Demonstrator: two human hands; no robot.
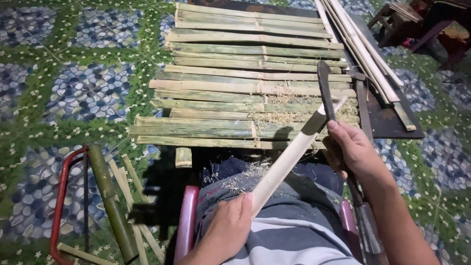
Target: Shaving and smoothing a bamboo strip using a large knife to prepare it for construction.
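My left grip (226, 226) pinches the pale bamboo strip (289, 157); my right grip (349, 147) clamps the dark blade (325, 91) against it, above stacked green slats (245, 83)

The floor (73, 93) is covered in tiles patterned with blue-grey pebbles, green leaves and small white flowers. At the far right, dark wooden furniture (417, 22) is seen. The scene is lit unevenly, with shadow cast near the middle.
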